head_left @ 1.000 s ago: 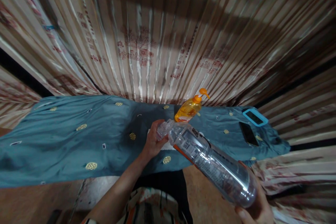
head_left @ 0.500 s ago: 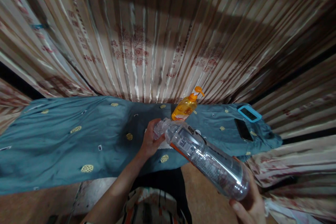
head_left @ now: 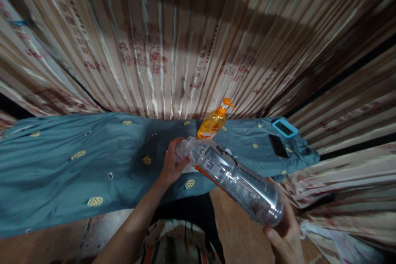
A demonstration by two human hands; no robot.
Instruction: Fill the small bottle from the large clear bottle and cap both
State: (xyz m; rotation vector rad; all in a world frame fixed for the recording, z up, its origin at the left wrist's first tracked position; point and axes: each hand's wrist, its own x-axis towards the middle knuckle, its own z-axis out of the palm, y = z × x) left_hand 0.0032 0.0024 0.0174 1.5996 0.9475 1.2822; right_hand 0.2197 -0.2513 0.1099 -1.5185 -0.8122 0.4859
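Bare forearms and two bare hands, left hand [head_left: 171,165] and right hand [head_left: 286,237], are seen; no sleeves, rings or watch. A patterned white, orange and dark garment [head_left: 176,243] is worn below.

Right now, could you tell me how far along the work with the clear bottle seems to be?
Already lifted: the clear bottle is tilted over the blue cloth, base in the right hand. In hand: the left hand grips its neck; whether the cap is on is unclear. Untouched: the orange pump bottle.
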